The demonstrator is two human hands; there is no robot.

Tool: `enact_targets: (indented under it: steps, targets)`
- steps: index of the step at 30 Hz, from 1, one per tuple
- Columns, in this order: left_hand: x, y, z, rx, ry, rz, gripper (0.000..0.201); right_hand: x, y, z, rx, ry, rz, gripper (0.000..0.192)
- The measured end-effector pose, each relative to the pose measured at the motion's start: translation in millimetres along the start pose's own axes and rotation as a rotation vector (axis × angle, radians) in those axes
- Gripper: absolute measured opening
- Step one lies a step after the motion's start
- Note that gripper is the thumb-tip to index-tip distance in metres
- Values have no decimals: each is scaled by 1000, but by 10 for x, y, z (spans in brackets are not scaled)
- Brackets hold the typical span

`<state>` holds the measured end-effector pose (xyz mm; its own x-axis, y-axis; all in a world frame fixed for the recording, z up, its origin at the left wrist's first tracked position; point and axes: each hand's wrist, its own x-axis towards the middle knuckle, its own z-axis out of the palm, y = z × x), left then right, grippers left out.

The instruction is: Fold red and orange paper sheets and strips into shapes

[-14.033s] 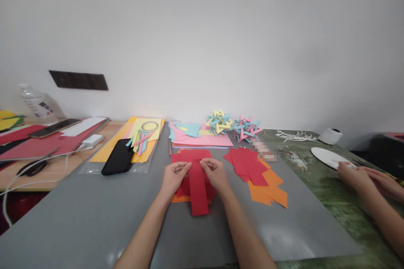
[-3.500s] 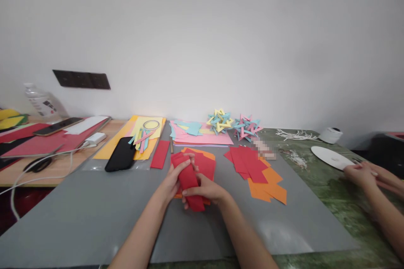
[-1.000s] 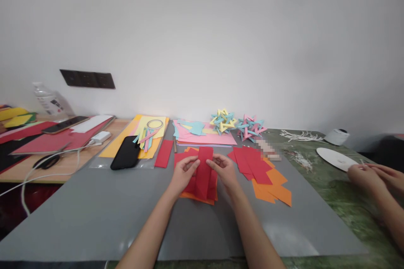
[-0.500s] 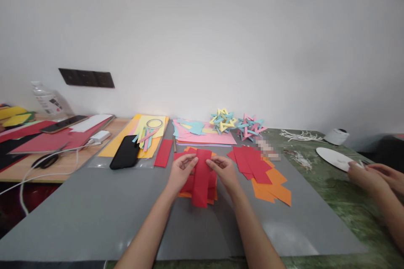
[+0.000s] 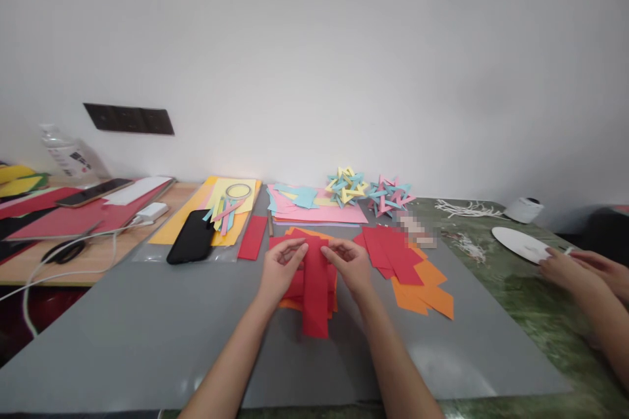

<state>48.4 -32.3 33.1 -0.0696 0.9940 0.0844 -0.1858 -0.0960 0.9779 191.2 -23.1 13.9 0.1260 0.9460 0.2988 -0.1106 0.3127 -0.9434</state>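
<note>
A long red paper strip (image 5: 315, 294) lies lengthwise toward me on the grey mat (image 5: 147, 340). My left hand (image 5: 280, 270) pinches its far left corner and my right hand (image 5: 348, 264) pinches its far right corner. Under the strip sits a small pile of red and orange paper pieces (image 5: 295, 294). A single folded red piece (image 5: 252, 237) lies to the left of my hands. Another spread of red and orange pieces (image 5: 410, 272) lies to the right.
A black phone (image 5: 190, 245) and yellow sheets with a tape ring (image 5: 238, 192) lie at the left. Pink sheets (image 5: 319, 213) and two woven paper stars (image 5: 346, 186) sit at the back. Another person's hands (image 5: 574, 270) work by a white disc (image 5: 519, 244) at the right.
The red strip has slid toward me over the pile, its near end now on the grey mat. Both hands still pinch its far end.
</note>
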Motion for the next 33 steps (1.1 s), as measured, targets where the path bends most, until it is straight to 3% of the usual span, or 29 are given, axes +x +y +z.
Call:
enact_targets:
  steps: [20,33]
  targets:
    - [-23,24,-16,-41,4,92,25,-58,-115,-6,-206,39,-140,11]
    - [-64,99,2,-28,32,153,21,-104,-212,-8,-203,10,-199,9]
